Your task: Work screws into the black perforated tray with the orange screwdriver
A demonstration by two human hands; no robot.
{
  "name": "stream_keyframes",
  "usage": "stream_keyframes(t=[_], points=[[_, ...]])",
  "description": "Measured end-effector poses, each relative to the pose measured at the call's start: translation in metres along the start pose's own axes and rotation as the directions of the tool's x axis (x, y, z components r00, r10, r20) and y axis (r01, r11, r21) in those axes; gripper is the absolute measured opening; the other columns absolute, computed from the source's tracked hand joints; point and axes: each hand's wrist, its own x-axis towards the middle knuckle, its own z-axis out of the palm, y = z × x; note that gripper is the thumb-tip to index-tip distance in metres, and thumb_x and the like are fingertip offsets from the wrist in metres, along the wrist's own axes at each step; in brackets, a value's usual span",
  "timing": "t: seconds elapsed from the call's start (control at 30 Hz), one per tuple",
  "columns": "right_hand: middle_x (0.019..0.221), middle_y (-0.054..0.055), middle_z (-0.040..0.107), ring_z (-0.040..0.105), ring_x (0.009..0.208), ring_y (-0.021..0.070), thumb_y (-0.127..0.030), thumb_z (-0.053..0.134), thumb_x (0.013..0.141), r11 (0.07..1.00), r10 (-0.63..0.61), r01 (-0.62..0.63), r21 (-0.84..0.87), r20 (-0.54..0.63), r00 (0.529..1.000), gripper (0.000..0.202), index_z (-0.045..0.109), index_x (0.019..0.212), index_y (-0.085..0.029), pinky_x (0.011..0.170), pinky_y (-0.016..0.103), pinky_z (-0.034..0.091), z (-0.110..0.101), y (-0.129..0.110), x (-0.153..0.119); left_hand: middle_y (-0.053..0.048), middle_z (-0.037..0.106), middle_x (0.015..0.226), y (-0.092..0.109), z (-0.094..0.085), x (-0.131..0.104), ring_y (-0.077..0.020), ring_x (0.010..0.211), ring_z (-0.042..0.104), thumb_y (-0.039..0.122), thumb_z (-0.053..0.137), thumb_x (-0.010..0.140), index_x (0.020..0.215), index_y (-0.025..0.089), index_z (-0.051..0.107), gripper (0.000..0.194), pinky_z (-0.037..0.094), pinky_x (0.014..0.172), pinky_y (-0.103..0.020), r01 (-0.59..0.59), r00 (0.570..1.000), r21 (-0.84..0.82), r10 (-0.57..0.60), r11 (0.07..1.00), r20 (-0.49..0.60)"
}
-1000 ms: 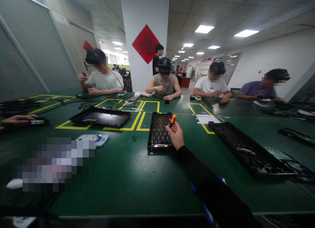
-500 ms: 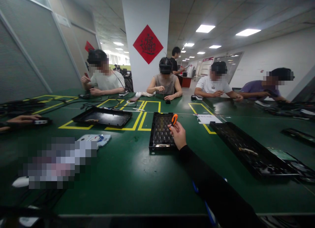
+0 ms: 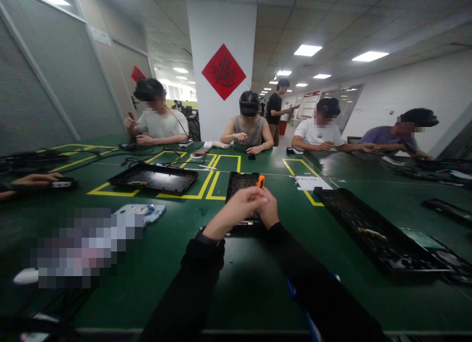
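Note:
My right hand (image 3: 270, 210) is closed around a screwdriver with an orange and black handle (image 3: 261, 181), the handle standing up above the fingers. Its shaft and tip are hidden. My left hand (image 3: 238, 204) reaches in from the left and meets the right hand. Its fingers are drawn together at the right fingertips; whatever they pinch, if anything, cannot be seen. Both hands are over a black rectangular tray-like casing (image 3: 236, 180) lying on the green table, and they cover much of its inside.
A longer black casing (image 3: 363, 224) lies to the right and another (image 3: 155, 178) to the left. A paper sheet (image 3: 309, 182), cables (image 3: 88, 157) and a blurred-out item (image 3: 84, 248) are on the table (image 3: 243, 278). Several people sit opposite; another person's hand (image 3: 39, 178) is at far left.
My left hand has come into view from below and joined the right hand over the casing. The right hand keeps hold of the screwdriver, now more upright. The standing person has moved right.

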Motion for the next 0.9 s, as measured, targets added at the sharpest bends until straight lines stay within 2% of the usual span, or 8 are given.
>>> stream_keyframes(t=[0.03, 0.07, 0.1, 0.13, 0.17, 0.33, 0.43, 0.9], points=[[0.083, 0.003, 0.058, 0.051, 0.06, 0.0105, -0.032, 0.056, 0.071, 1.0, 0.006, -0.006, 0.013, -0.015, 1.0, 0.042, 0.052, 0.111, -0.017, 0.049, 0.022, 0.041, 0.0, 0.001, 0.0, -0.002, 0.057, 0.068, -0.024, -0.011, 0.018, -0.0124, 0.059, 0.051, 0.042, 0.05, 0.075, 0.087, 0.016, 0.06, 0.031, 0.041, 0.055, -0.025, 0.088, 0.952, 0.046, -0.07, 0.995, -0.298], [0.084, 0.003, 0.058, 0.05, 0.056, 0.0091, -0.032, 0.054, 0.073, 0.999, 0.018, -0.017, 0.031, -0.033, 0.999, 0.04, 0.052, 0.11, -0.017, 0.047, 0.021, 0.04, 0.001, 0.001, 0.0, -0.003, 0.056, 0.068, -0.049, -0.021, 0.033, -0.0135, 0.062, 0.051, 0.038, 0.05, 0.075, 0.083, 0.014, 0.059, 0.027, 0.042, 0.06, -0.027, 0.173, 0.842, 0.087, -0.101, 0.981, -0.531], [0.084, 0.003, 0.059, 0.047, 0.052, 0.0075, -0.031, 0.052, 0.074, 0.998, 0.029, -0.027, 0.049, -0.045, 0.999, 0.038, 0.052, 0.109, -0.017, 0.045, 0.02, 0.038, 0.001, 0.001, 0.0, -0.004, 0.056, 0.071, -0.074, -0.029, 0.043, -0.0148, 0.067, 0.052, 0.035, 0.049, 0.075, 0.081, 0.014, 0.059, 0.024, 0.042, 0.064, -0.029, 0.231, 0.729, 0.12, -0.09, 0.965, -0.679], [0.084, 0.003, 0.059, 0.045, 0.05, 0.0063, -0.031, 0.05, 0.076, 0.997, 0.039, -0.036, 0.064, -0.048, 0.998, 0.036, 0.051, 0.109, -0.018, 0.044, 0.02, 0.037, 0.002, 0.001, -0.001, -0.005, 0.057, 0.074, -0.098, -0.035, 0.051, -0.0159, 0.07, 0.052, 0.032, 0.049, 0.076, 0.081, 0.014, 0.058, 0.021, 0.042, 0.068, -0.03, 0.261, 0.666, 0.146, -0.068, 0.954, -0.743], [0.084, 0.002, 0.06, 0.043, 0.048, 0.0056, -0.03, 0.049, 0.076, 0.996, 0.045, -0.042, 0.074, -0.042, 0.998, 0.035, 0.051, 0.109, -0.018, 0.043, 0.019, 0.036, 0.003, 0.001, -0.001, -0.005, 0.057, 0.078, -0.12, -0.039, 0.054, -0.0164, 0.074, 0.053, 0.03, 0.049, 0.075, 0.082, 0.014, 0.058, 0.02, 0.042, 0.071, -0.031, 0.247, 0.655, 0.168, -0.037, 0.954, -0.755], [0.08, 0.003, 0.061, 0.046, 0.051, 0.0065, -0.028, 0.05, 0.076, 0.995, 0.053, -0.054, 0.08, 0.008, 0.999, 0.035, 0.051, 0.109, -0.016, 0.043, 0.018, 0.036, 0.006, -0.003, -0.004, -0.007, 0.057, 0.1, -0.175, -0.04, 0.054, -0.0166, 0.087, 0.053, 0.028, 0.053, 0.074, 0.097, 0.017, 0.058, 0.026, 0.041, 0.082, -0.032, 0.124, 0.733, 0.116, -0.012, 0.985, -0.68], [0.081, 0.004, 0.06, 0.046, 0.051, 0.0064, -0.028, 0.05, 0.077, 0.995, 0.051, -0.05, 0.083, -0.009, 0.999, 0.035, 0.049, 0.11, -0.016, 0.043, 0.018, 0.036, 0.006, -0.004, -0.004, -0.007, 0.058, 0.099, -0.179, -0.039, 0.055, -0.0166, 0.089, 0.053, 0.027, 0.051, 0.074, 0.096, 0.017, 0.061, 0.026, 0.04, 0.085, -0.032, 0.1, 0.766, 0.074, -0.029, 0.992, -0.642], [0.077, 0.001, 0.058, 0.044, 0.049, 0.0055, -0.026, 0.049, 0.077, 0.997, 0.026, -0.023, 0.073, -0.033, 0.999, 0.031, 0.047, 0.107, -0.018, 0.042, 0.017, 0.035, 0.005, -0.002, -0.005, -0.004, 0.064, 0.089, -0.179, -0.039, 0.054, -0.0187, 0.091, 0.055, 0.025, 0.046, 0.074, 0.078, 0.018, 0.066, 0.022, 0.039, 0.086, -0.033, 0.098, 0.763, 0.095, -0.013, 0.991, -0.646]])
